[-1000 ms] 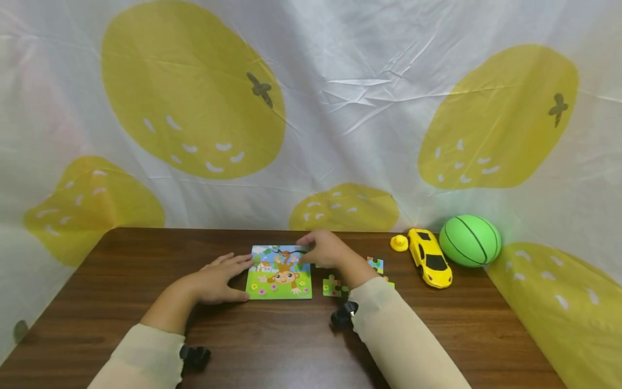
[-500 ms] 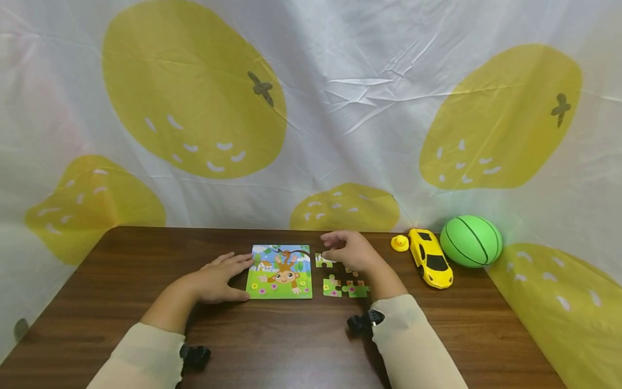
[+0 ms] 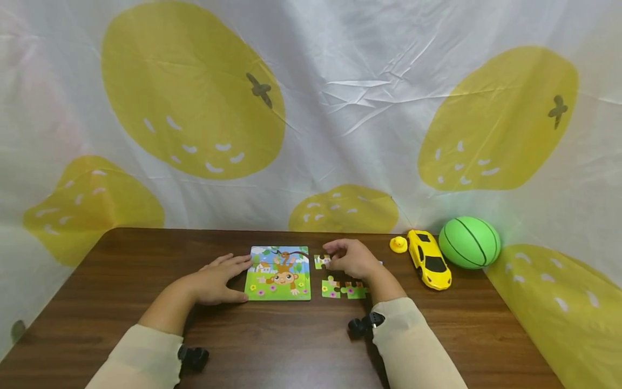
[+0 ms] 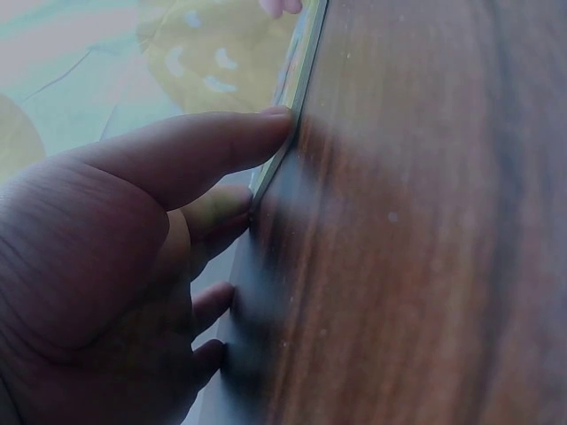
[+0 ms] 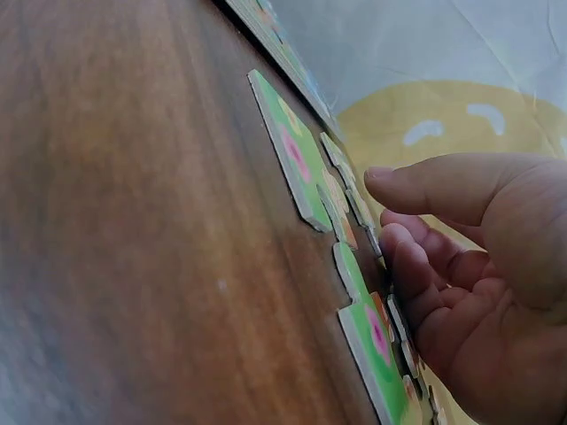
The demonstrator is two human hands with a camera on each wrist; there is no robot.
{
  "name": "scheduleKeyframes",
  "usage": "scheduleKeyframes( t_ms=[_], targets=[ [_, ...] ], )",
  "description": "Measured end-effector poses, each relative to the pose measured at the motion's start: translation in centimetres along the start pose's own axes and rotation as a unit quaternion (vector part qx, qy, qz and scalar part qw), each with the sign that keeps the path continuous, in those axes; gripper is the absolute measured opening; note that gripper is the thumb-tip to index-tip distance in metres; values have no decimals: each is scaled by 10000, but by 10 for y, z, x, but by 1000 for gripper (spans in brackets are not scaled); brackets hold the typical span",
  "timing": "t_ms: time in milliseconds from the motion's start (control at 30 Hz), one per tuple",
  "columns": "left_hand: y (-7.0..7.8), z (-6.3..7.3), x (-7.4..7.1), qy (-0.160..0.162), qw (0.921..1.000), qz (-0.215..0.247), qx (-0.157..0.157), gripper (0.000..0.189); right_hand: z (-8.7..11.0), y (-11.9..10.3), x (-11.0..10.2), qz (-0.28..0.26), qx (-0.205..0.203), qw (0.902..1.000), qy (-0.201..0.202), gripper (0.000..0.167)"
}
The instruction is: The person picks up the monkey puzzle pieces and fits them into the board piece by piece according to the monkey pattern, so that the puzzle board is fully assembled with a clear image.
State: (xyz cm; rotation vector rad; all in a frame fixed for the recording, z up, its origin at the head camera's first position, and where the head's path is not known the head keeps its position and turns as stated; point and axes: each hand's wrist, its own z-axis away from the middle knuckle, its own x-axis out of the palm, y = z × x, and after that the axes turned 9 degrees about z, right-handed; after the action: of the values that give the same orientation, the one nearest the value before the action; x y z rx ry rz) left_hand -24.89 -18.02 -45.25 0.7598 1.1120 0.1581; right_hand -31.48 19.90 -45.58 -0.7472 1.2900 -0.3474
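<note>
One left hand (image 3: 218, 281), spread wide, touches the monkey puzzle (image 3: 278, 274) in head view; the right hand (image 3: 356, 262) is at loose pieces (image 3: 330, 289) beside it. Left wrist view: thumb (image 4: 226, 142) meets puzzle edge. Right wrist view: fingers (image 5: 413, 267) bend; if they hold, I cannot tell.

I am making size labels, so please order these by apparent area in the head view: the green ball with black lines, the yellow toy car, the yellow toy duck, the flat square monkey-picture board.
1. Monkey-picture board
2. Green ball
3. Yellow toy car
4. Yellow toy duck
</note>
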Motion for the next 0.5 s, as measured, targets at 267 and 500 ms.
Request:
scheduleKeyframes(
  t_ms=[267, 500],
  targets=[
    [-1, 1, 0, 65, 10000, 4, 6, 92, -1, -1, 1, 263, 41, 9996, -5, 44],
    [-2, 0, 0, 94, 9999, 17, 48, 91, -1, -6, 3, 451, 89, 9989, 94, 41]
  ],
)
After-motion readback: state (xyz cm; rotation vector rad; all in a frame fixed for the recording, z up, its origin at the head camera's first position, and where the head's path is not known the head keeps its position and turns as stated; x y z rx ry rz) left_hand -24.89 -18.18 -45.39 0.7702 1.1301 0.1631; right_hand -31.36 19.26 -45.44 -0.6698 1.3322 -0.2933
